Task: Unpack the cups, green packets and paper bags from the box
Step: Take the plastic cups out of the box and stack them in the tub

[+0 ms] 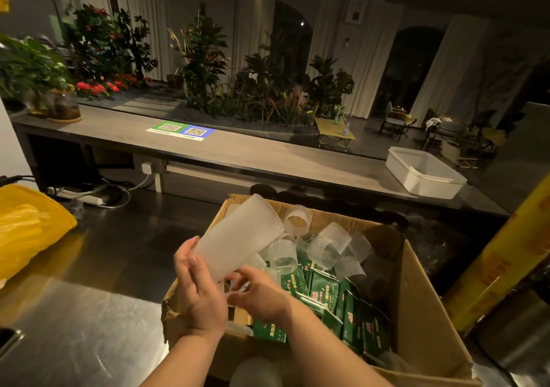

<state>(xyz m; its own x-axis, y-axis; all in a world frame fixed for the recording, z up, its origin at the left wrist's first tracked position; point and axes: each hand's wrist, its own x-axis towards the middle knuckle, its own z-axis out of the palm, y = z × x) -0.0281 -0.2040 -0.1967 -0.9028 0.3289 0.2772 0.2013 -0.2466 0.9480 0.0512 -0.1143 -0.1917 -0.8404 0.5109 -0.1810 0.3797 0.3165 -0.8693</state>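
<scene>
Here my left hand (199, 291) wraps the lower end of the cup stack (238, 237), tilted above the box (422, 306) to clear it; my right hand (262, 294) pinches its base, steadying; green packets (324, 291) lie inside.

The cups (238, 237) are of frosted plastic, half clear and matt, with fine ribs near the rim. The box (422, 312) is brown cardboard, matt, with rough torn edges. The packets (324, 291) are green with a glossy film. The counter (74, 327) is brushed steel, smooth, and reflects the light softly. The bag (26, 228) is yellow plastic, wrinkled and shiny. The tub (422, 175) is white plastic, smooth. The shelf (238, 151) looks like grey wood, matt.
</scene>
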